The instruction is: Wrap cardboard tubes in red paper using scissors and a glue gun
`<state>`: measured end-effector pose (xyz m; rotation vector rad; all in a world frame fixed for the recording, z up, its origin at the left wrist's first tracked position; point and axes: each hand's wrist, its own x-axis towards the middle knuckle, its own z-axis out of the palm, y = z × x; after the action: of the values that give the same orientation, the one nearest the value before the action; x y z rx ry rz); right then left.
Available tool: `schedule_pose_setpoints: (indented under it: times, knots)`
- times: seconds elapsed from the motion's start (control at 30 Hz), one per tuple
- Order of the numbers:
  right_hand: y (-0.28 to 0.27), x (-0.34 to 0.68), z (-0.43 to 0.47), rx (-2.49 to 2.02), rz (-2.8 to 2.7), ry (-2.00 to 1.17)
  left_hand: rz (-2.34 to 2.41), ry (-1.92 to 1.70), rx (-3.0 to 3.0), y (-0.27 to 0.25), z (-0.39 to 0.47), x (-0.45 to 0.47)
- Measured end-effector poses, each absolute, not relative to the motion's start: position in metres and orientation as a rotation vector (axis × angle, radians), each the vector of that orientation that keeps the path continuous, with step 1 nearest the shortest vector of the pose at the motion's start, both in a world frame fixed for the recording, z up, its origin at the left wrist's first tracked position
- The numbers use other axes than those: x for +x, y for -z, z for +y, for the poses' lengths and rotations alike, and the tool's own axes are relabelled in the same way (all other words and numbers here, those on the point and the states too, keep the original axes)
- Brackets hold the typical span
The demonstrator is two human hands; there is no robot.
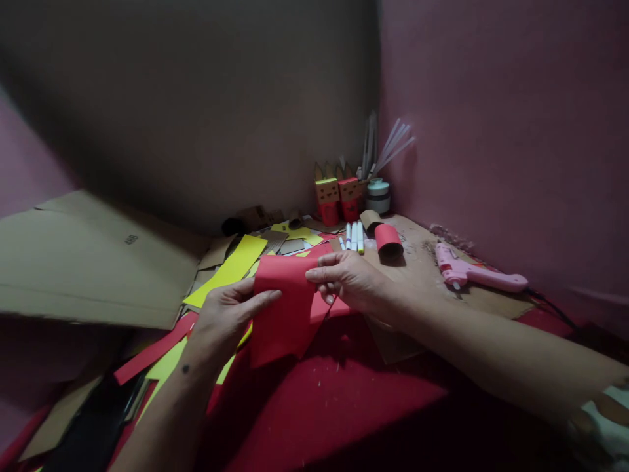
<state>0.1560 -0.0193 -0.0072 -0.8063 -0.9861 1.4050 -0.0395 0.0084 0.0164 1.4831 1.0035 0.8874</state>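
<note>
A sheet of red paper (282,314) is held up between my two hands over the red cloth (334,406). My left hand (228,311) grips its left edge, thumb lying across the front. At the upper right edge, my right hand (344,278) pinches the paper between thumb and fingers. More red paper shows behind the sheet, partly hidden. Past my right hand, a cardboard roll wrapped in red paper (388,241) rests beside a bare brown roll (371,221). Several markers (354,237) lie just beyond the same hand.
Yellow paper (236,265) and red strips (154,351) lie scattered at left, near a large cardboard panel (98,262). A pink glue gun (479,272) lies at right with its cord trailing. Two box-headed paper figures (338,193) stand behind, beside a jar (378,195) and white sticks (393,144).
</note>
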Motion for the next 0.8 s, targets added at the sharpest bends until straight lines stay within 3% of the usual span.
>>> schedule_pose_setpoints:
  times: [0.33,0.8]
  knots:
    - [-0.002,0.159,-0.019,-0.804,-0.535,-1.791,1.026,-1.123,1.996,-0.007,0.011,-0.037]
    - [0.004,0.165,-0.02,-0.739,-0.902,-1.666,0.904,-1.029,1.335,-0.012,0.004,-0.031]
